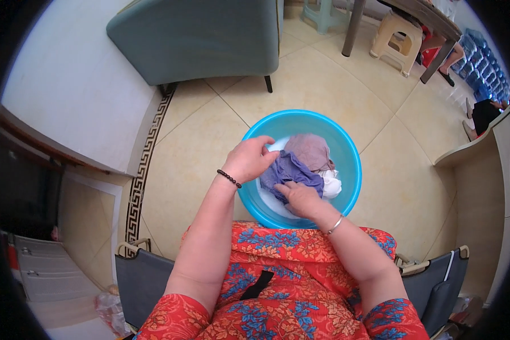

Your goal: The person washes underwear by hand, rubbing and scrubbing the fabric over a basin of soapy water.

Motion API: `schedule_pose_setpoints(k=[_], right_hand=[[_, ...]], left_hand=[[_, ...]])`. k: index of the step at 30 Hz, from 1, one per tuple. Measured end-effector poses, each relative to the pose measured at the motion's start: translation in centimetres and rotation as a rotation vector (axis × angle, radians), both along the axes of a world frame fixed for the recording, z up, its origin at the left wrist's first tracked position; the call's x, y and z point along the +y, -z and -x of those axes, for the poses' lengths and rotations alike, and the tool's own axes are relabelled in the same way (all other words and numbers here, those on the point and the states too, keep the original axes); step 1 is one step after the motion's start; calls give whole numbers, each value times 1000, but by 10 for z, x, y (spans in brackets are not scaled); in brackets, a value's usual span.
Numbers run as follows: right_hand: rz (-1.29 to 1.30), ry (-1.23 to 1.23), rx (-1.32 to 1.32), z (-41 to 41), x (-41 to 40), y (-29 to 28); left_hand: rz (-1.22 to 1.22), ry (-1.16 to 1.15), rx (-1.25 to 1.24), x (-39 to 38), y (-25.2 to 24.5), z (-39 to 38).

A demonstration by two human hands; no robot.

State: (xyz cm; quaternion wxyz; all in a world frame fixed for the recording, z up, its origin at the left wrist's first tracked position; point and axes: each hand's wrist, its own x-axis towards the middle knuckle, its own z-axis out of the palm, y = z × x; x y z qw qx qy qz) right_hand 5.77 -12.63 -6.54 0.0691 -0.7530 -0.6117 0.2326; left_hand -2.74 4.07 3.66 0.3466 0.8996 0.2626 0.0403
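A round blue plastic basin point(354, 170) stands on the tiled floor before me, with sudsy water in its bottom. In it lie a wet purple cloth point(295, 168), a mauve cloth point(309, 149) behind it and a white cloth point(331, 184) at the right. My left hand point(250, 157), with a dark bead bracelet at the wrist, hovers over the basin's left side, its fingers apart and bent, near the purple cloth. My right hand point(301, 199), below a silver bangle, rests on the near edge of the purple cloth; whether its fingers grip it is unclear.
Beyond the basin stands a grey-green sofa point(204, 42). Farther right are a table point(437, 21), a beige plastic stool point(397, 42) and stacked blue water bottles point(480, 63). Other people's legs show there. A curved cabinet point(476, 178) stands at the right, a white wall point(85, 76) at the left.
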Motion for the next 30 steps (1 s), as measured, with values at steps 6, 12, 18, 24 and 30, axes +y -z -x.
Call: schedule_pose_setpoints(k=[6, 12, 18, 24, 30], right_hand=[[356, -74, -17, 11, -2, 38], [521, -64, 31, -1, -3, 48], [113, 13, 323, -20, 12, -11], [-282, 293, 888, -46, 2, -91], [-755, 474, 1865, -60, 0, -103]], left_hand=[[9, -13, 12, -3, -3, 4], [-27, 2, 48, -9, -3, -1], [141, 41, -13, -13, 21, -11], [520, -50, 53, -28, 40, -26], [1155, -363, -122, -40, 45, -35]])
